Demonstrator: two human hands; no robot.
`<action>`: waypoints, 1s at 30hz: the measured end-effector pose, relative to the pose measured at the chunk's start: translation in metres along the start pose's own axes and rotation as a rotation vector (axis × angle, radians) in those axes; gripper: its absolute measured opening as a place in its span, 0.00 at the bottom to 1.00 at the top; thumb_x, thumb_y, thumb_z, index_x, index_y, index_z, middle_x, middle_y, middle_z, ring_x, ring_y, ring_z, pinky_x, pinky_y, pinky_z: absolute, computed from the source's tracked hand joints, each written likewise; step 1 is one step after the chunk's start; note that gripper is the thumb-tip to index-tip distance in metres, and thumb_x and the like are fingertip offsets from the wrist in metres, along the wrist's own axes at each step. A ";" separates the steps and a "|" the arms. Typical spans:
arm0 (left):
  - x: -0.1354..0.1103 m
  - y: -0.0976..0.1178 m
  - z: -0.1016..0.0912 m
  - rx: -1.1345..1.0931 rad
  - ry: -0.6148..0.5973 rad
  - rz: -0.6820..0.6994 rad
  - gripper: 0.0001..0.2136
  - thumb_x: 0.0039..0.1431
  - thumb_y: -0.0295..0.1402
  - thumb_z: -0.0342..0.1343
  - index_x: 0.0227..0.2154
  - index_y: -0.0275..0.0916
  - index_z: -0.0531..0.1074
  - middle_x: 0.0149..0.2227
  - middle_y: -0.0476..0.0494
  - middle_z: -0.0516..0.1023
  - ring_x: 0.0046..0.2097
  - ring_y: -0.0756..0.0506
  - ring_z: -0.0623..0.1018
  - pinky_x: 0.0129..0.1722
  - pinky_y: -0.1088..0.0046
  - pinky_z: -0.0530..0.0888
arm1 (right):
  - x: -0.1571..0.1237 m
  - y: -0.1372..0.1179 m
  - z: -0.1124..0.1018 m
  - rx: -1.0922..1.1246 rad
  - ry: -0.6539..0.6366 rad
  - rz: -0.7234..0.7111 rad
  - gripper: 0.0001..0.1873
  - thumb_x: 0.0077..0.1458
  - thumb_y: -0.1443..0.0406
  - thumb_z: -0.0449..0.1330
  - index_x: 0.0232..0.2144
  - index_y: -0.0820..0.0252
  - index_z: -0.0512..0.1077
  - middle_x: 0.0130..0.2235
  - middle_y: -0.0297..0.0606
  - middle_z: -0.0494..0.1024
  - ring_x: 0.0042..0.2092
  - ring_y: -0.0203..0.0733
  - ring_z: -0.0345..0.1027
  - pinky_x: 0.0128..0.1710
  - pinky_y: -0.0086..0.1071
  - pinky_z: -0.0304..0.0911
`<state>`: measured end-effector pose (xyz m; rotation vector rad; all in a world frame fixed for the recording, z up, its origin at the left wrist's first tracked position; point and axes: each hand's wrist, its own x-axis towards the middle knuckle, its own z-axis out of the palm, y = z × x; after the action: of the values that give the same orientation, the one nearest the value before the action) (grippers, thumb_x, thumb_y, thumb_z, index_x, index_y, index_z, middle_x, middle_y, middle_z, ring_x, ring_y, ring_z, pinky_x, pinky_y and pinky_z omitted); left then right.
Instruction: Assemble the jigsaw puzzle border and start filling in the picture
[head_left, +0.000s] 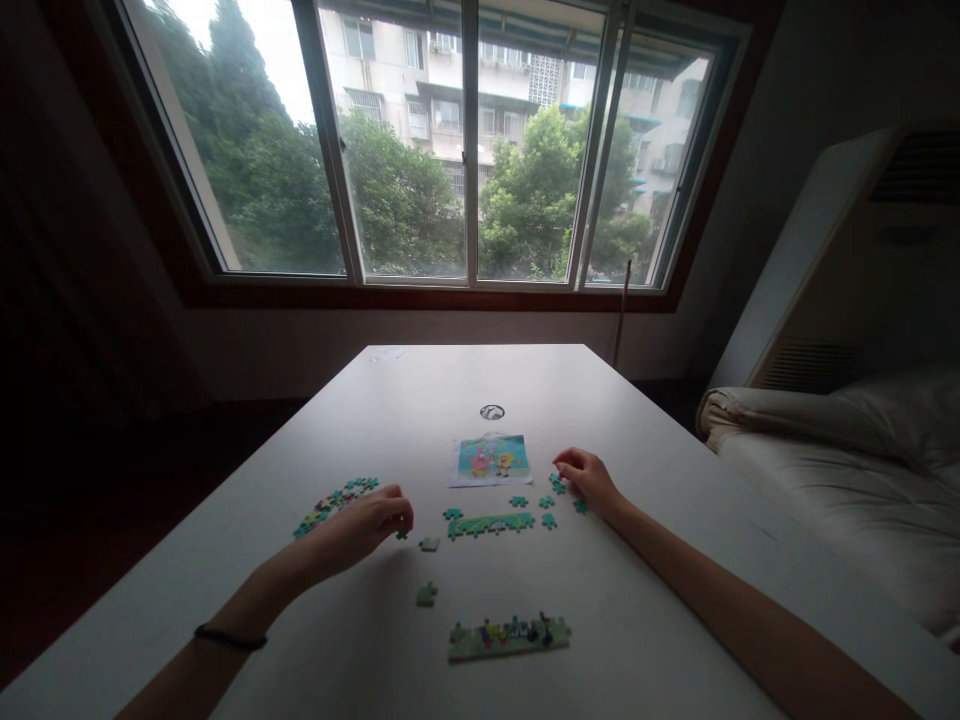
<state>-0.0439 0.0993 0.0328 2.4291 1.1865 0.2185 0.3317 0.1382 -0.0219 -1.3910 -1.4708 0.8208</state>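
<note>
My left hand point(388, 512) is closed, its fingertips low over the table at a small dark green jigsaw puzzle piece point(403, 534). Beside it lie two loose pale green pieces, one puzzle piece point(429, 545) close by and another puzzle piece point(426, 594) nearer me. My right hand point(589, 478) has its fingers pinched together above a teal puzzle piece point(556, 484); whatever is between the fingertips is too small to see. Several teal pieces lie around it. In the middle is a joined teal strip point(491, 525), and a joined green strip point(510, 638) with colourful figures sits closest to me.
A printed reference picture point(491, 460) lies beyond the strips, with a dark round mark point(492, 411) on the white table point(645, 600) behind it. A heap of puzzle pieces point(337, 503) is left of my left hand. A light sofa point(840, 470) stands to the right.
</note>
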 end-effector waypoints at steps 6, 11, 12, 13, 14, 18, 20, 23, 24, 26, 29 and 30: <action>0.000 0.003 -0.001 -0.067 -0.018 0.014 0.10 0.57 0.29 0.46 0.29 0.39 0.73 0.34 0.46 0.72 0.35 0.48 0.71 0.37 0.76 0.65 | -0.001 -0.002 0.000 0.010 0.001 0.019 0.10 0.43 0.63 0.55 0.27 0.64 0.72 0.22 0.32 0.71 0.20 0.30 0.58 0.18 0.24 0.52; -0.003 0.007 -0.003 -0.154 0.013 -0.010 0.06 0.56 0.31 0.48 0.32 0.38 0.70 0.32 0.47 0.70 0.32 0.48 0.68 0.33 0.76 0.64 | -0.002 -0.004 0.000 0.003 0.002 0.015 0.10 0.43 0.63 0.55 0.26 0.64 0.72 0.22 0.33 0.71 0.21 0.31 0.58 0.19 0.24 0.52; -0.003 0.008 -0.003 -0.183 0.012 -0.014 0.05 0.55 0.32 0.49 0.32 0.38 0.68 0.30 0.48 0.69 0.31 0.49 0.68 0.32 0.76 0.64 | -0.002 -0.004 0.000 0.005 0.003 0.017 0.10 0.43 0.63 0.55 0.26 0.64 0.72 0.22 0.33 0.71 0.21 0.31 0.58 0.19 0.24 0.52; -0.004 0.010 -0.003 -0.219 0.008 -0.017 0.05 0.55 0.33 0.49 0.31 0.38 0.67 0.29 0.49 0.68 0.31 0.49 0.67 0.30 0.77 0.64 | -0.002 -0.004 0.000 0.005 0.003 0.016 0.10 0.43 0.63 0.55 0.26 0.64 0.72 0.22 0.33 0.71 0.22 0.31 0.58 0.19 0.24 0.52; -0.003 0.011 -0.003 -0.258 0.002 -0.019 0.05 0.55 0.34 0.50 0.31 0.38 0.65 0.29 0.50 0.67 0.30 0.49 0.67 0.30 0.77 0.65 | -0.002 -0.004 0.000 0.005 0.002 0.014 0.10 0.43 0.63 0.55 0.26 0.64 0.72 0.22 0.33 0.71 0.22 0.31 0.58 0.19 0.24 0.53; -0.001 0.018 0.000 -0.413 -0.015 -0.019 0.07 0.54 0.35 0.52 0.30 0.38 0.61 0.29 0.52 0.66 0.31 0.50 0.70 0.29 0.78 0.67 | -0.001 -0.002 0.000 -0.010 0.005 -0.007 0.10 0.43 0.63 0.55 0.27 0.64 0.72 0.22 0.33 0.71 0.22 0.31 0.59 0.19 0.25 0.53; 0.001 0.022 0.003 -0.494 -0.005 -0.019 0.08 0.54 0.35 0.53 0.30 0.38 0.60 0.29 0.52 0.66 0.32 0.50 0.71 0.29 0.78 0.67 | -0.001 -0.001 0.000 -0.034 0.015 -0.025 0.10 0.44 0.63 0.55 0.27 0.64 0.72 0.22 0.33 0.71 0.22 0.32 0.60 0.20 0.25 0.54; 0.006 0.029 0.010 -0.749 0.037 -0.018 0.10 0.50 0.35 0.58 0.30 0.37 0.63 0.28 0.51 0.69 0.32 0.49 0.72 0.30 0.76 0.68 | -0.002 -0.002 -0.001 -0.111 0.057 -0.085 0.10 0.45 0.63 0.54 0.26 0.63 0.72 0.23 0.34 0.72 0.24 0.34 0.63 0.24 0.28 0.58; 0.009 0.031 0.014 -0.842 0.053 -0.019 0.11 0.49 0.36 0.60 0.30 0.36 0.64 0.28 0.50 0.70 0.32 0.49 0.72 0.31 0.76 0.68 | -0.003 -0.004 -0.002 -0.146 0.080 -0.116 0.09 0.45 0.63 0.54 0.26 0.62 0.72 0.23 0.34 0.73 0.25 0.35 0.63 0.26 0.28 0.59; 0.014 0.037 0.025 -0.924 0.069 -0.022 0.15 0.47 0.39 0.62 0.31 0.36 0.66 0.28 0.49 0.72 0.31 0.49 0.73 0.31 0.74 0.69 | -0.006 -0.011 -0.002 -0.206 0.119 -0.179 0.09 0.46 0.64 0.54 0.26 0.62 0.72 0.24 0.34 0.73 0.26 0.36 0.63 0.28 0.29 0.59; 0.021 0.046 0.044 -0.966 0.077 -0.033 0.19 0.45 0.43 0.63 0.36 0.36 0.68 0.30 0.45 0.74 0.30 0.48 0.74 0.31 0.72 0.69 | -0.013 -0.029 0.000 -0.211 0.112 -0.231 0.08 0.48 0.65 0.54 0.27 0.62 0.72 0.24 0.34 0.73 0.25 0.35 0.63 0.28 0.29 0.58; 0.023 0.050 0.051 -0.991 0.082 -0.037 0.20 0.44 0.43 0.63 0.37 0.36 0.69 0.30 0.45 0.75 0.30 0.48 0.74 0.30 0.72 0.69 | -0.018 -0.037 0.003 -0.197 0.076 -0.234 0.08 0.48 0.64 0.54 0.28 0.61 0.72 0.25 0.35 0.74 0.25 0.35 0.62 0.27 0.28 0.58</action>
<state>0.0223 0.0745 0.0083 1.5312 0.8437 0.7053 0.3147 0.1162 0.0079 -1.3441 -1.6522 0.4817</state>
